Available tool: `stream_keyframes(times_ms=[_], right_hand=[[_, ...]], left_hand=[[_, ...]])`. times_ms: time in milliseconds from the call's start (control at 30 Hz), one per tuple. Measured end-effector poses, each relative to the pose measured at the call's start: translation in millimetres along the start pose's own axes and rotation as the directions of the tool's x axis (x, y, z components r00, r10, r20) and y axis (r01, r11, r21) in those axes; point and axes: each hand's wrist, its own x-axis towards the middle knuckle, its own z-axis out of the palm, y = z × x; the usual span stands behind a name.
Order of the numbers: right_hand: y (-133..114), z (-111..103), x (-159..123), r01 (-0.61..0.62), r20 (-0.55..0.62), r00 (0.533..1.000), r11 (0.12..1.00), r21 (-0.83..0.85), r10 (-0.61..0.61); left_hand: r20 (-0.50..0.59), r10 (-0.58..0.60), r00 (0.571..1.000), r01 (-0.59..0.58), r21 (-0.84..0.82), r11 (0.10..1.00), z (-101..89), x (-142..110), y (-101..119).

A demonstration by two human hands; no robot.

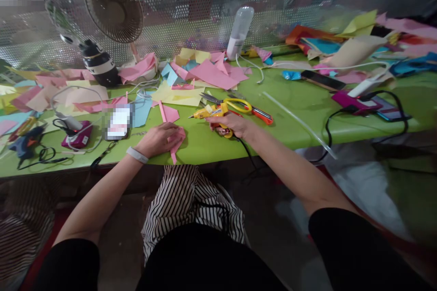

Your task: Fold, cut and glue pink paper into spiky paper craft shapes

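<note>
My right hand (230,126) is closed around a yellow glue gun (209,111), whose nozzle points left over the green table. Close to the table's front edge, my left hand (160,140) presses and holds a folded piece of pink paper (177,137); a strip of it hangs toward the edge, and part lies hidden under my fingers. Another pink paper piece with a narrow strip (169,112) lies just beyond that hand. Behind the glue gun rest yellow-handled scissors (239,103) and an orange-red cutter (262,115).
Paper scraps (215,72) cover the table's back. On the left are a phone (119,121), a purple power socket (78,137) and a blue glue gun (27,144). A clear stick (297,120) and another purple socket (355,102) lie right. A fan (114,7) stands behind.
</note>
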Motion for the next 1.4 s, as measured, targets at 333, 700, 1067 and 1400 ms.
stream_keyframes(times_ms=[333,700,1067,1400], right_hand=[[-0.3,23.7,-29.5,0.114,0.027,0.993,0.933,-0.342,-0.111],[11.6,42.8,-31.7,0.139,0.004,0.988,0.862,-0.487,-0.157],[14.3,33.6,-32.9,0.246,-0.002,0.937,0.662,-0.708,-0.35],[15.7,32.5,-33.4,0.329,0.211,0.886,0.238,-0.914,-0.414]], left_hand=[[-0.034,0.034,0.999,-0.039,-0.151,0.988,-0.4,6.8,-19.1],[-0.058,0.034,0.998,-0.044,-0.168,0.985,11.5,11.0,-21.8],[-0.092,-0.077,0.993,0.071,-0.067,0.995,14.4,19.0,-31.3],[0.15,-0.06,0.987,0.07,-0.059,0.996,23.4,8.5,-30.4]])
